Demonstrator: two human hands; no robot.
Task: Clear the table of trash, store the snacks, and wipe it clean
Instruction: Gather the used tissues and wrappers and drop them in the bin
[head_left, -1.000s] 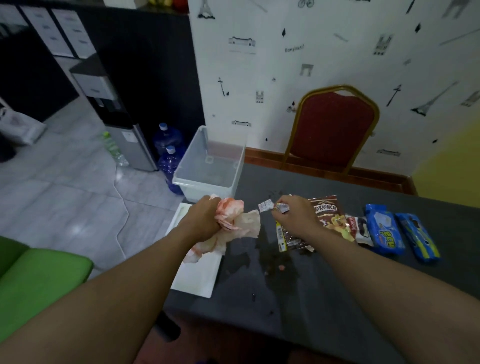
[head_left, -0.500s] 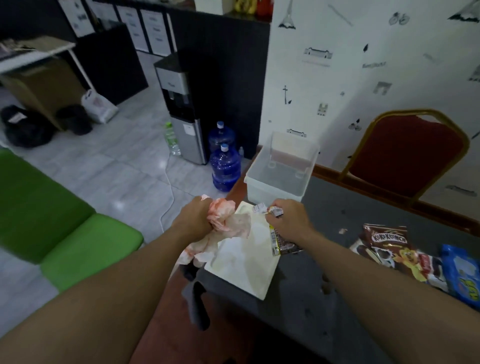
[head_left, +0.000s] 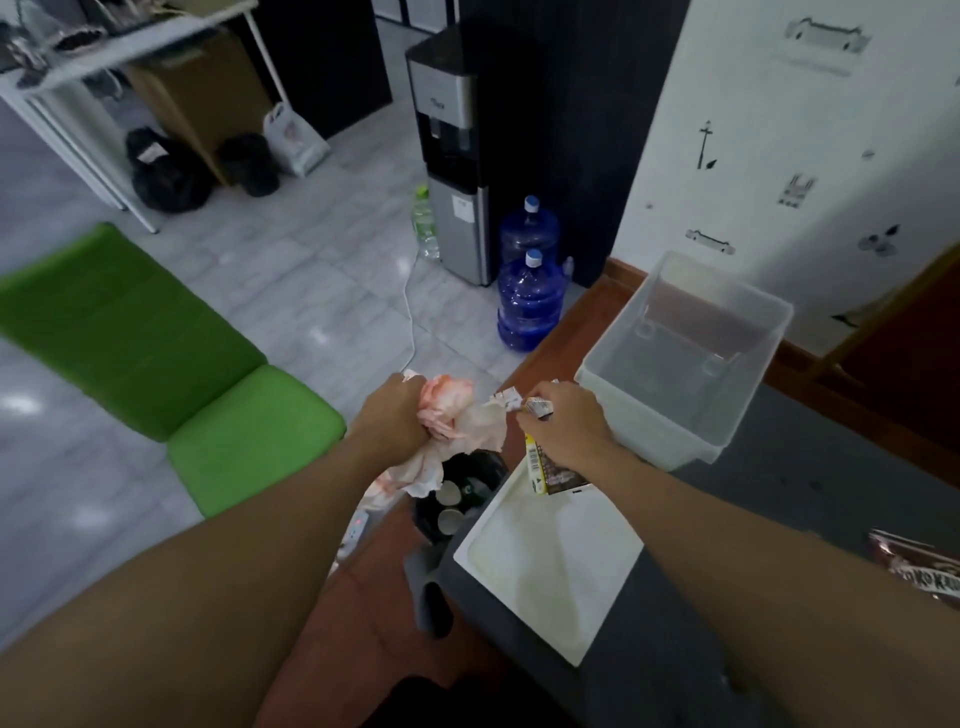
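Above bin (head_left: 491, 462) at surface (head_left: 805, 519) edge. Holding stained tissue (head_left: 457, 423) in clenched left grip (head_left: 395, 415), wrappers (head_left: 550, 470) pinched in right grip (head_left: 569, 426). Bring both above opening, then release; mind trailing tissue ends at rim.

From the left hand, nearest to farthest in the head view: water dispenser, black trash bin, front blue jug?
1. black trash bin, just below the left hand.
2. front blue jug, on the floor ahead.
3. water dispenser, behind the jug.
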